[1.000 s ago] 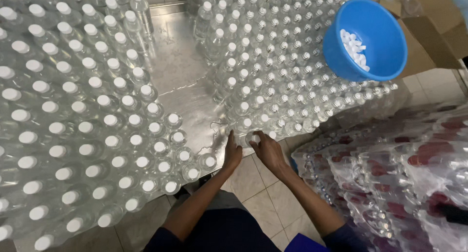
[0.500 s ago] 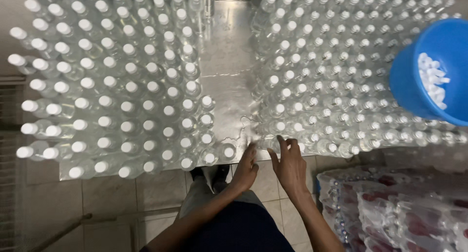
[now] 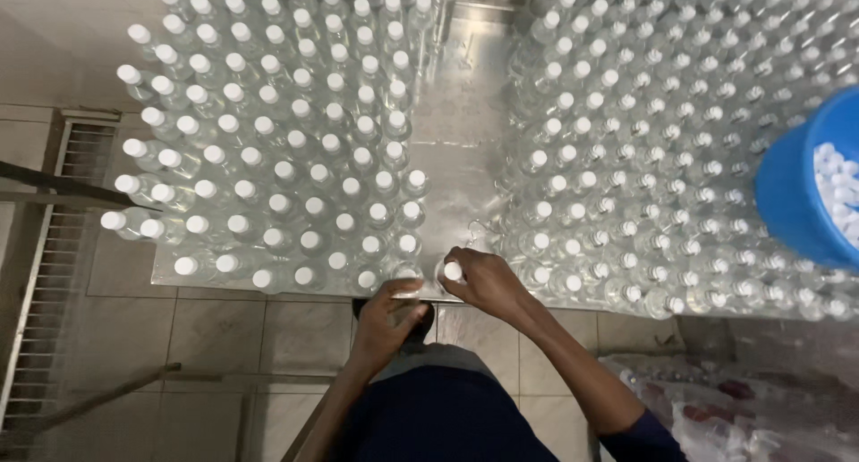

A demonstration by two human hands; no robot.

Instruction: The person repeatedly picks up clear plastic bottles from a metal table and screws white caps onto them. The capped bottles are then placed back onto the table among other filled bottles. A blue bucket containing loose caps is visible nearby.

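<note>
A steel table (image 3: 461,140) carries two big groups of clear plastic bottles with white caps, one on the left (image 3: 277,140) and one on the right (image 3: 662,140). At the table's near edge, in the gap between them, my right hand (image 3: 483,281) grips a white-capped bottle (image 3: 453,271) around its neck. My left hand (image 3: 389,310) closes on a clear bottle (image 3: 404,279) just left of it, its top hidden by my fingers. Both forearms reach up from the bottom of the view.
A blue bucket (image 3: 801,189) with white caps in it sits on top of the right bottle group. A floor grate (image 3: 54,274) runs along the left. Shrink-wrapped packs of bottles (image 3: 743,408) lie on the tiled floor at the lower right.
The view has swung left and back, so the bucket now sits at the right edge. My hands stay at the table's near edge; the left one has dropped a little lower.
</note>
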